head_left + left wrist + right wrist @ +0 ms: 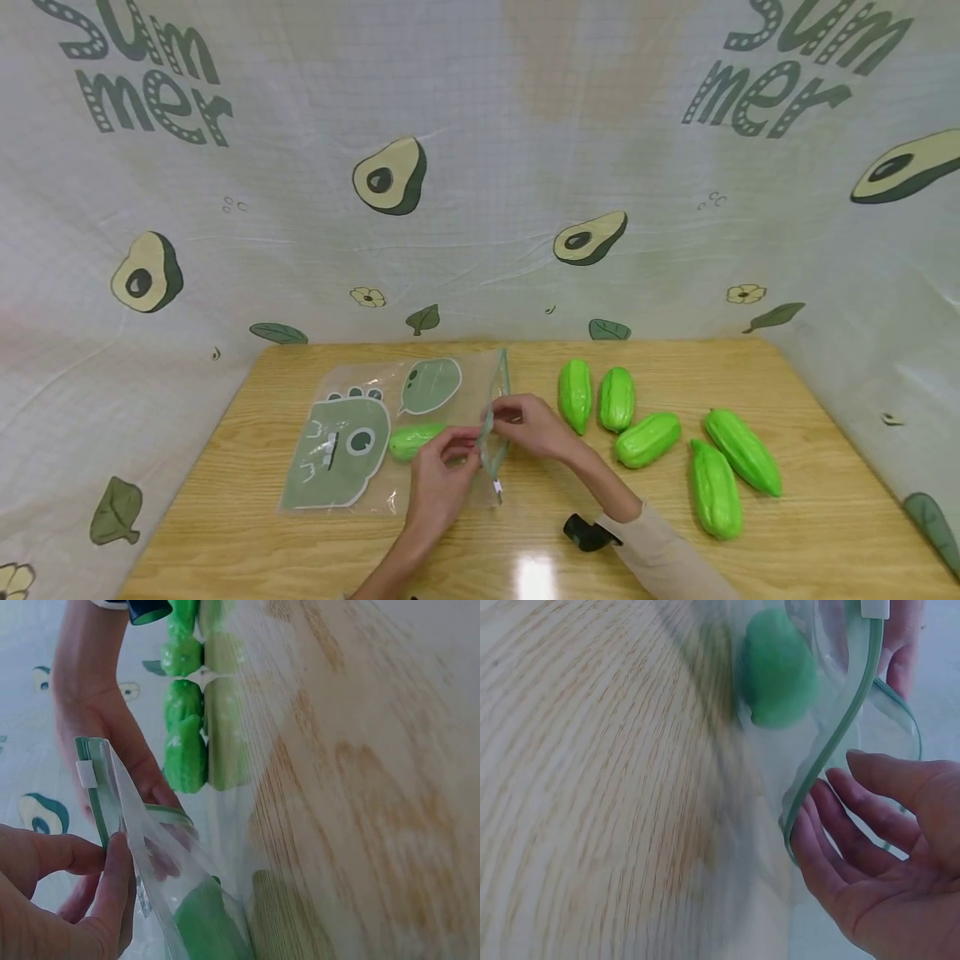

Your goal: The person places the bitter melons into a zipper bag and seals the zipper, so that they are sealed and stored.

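The left hand (441, 475) is pinching the bag (341, 458) at its mouth; the right hand (531, 423), thumb apart from its loosely bent fingers, is touching that mouth's edge. The bag is lying on the table (285, 550), 1 green gourd (416, 440) resting inside. Rightward, 5 loose gourds (647, 439) are lying; behind, a printed cloth (487, 167) is hanging.
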`<control>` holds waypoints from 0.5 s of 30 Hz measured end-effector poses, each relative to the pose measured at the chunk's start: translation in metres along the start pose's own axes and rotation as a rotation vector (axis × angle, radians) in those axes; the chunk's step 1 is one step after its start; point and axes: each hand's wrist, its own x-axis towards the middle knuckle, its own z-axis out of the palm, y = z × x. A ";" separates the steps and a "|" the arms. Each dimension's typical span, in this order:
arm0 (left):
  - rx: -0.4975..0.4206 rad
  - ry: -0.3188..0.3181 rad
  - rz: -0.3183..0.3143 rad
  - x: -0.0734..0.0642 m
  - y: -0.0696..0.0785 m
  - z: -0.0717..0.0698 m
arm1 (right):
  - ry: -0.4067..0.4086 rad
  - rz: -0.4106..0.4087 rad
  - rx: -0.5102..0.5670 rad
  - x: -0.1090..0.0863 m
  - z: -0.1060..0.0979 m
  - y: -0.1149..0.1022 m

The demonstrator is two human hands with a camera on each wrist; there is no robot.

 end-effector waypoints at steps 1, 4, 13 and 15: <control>0.000 -0.002 -0.001 0.000 0.000 0.000 | 0.012 0.000 -0.010 -0.001 -0.001 0.000; 0.003 -0.005 -0.002 0.000 0.000 0.000 | 0.048 0.015 -0.019 -0.005 -0.003 -0.002; 0.030 0.004 0.001 0.001 -0.001 0.000 | 0.131 -0.019 -0.016 -0.015 -0.012 -0.004; 0.029 0.006 0.000 0.001 -0.001 0.000 | 0.153 -0.012 -0.023 -0.017 -0.013 -0.003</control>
